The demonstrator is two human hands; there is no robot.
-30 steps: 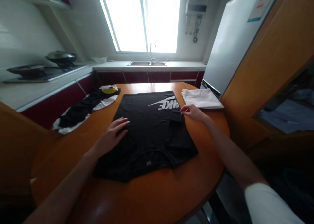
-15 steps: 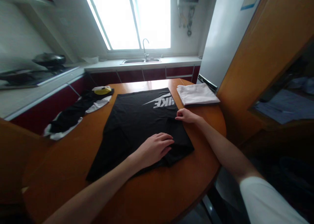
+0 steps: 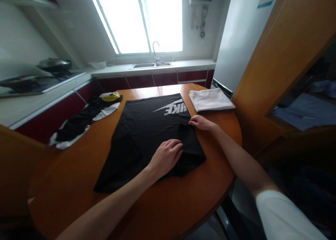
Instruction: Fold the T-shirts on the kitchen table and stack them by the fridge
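Note:
A black T-shirt (image 3: 147,128) with a white printed logo lies spread on the wooden table, its sides partly folded inward. My left hand (image 3: 166,156) rests on the folded part of the cloth, palm down, fingers loosely bent and not gripping. At the shirt's right edge my right hand (image 3: 198,122) is closed, its fingers and thumb pinching the fabric. A folded sleeve or flap lies dark between the two hands; its layers are hard to make out.
Folded white clothing (image 3: 211,100) lies at the table's far right. A rumpled black, white and yellow clothing pile (image 3: 78,122) is along the left edge. Behind the wooden table (image 3: 183,201) are a counter with a sink (image 3: 143,66) and, to the right, a fridge (image 3: 238,36).
My left hand has slid slightly left and up over the cloth. My right hand still pinches the shirt's edge and has barely moved.

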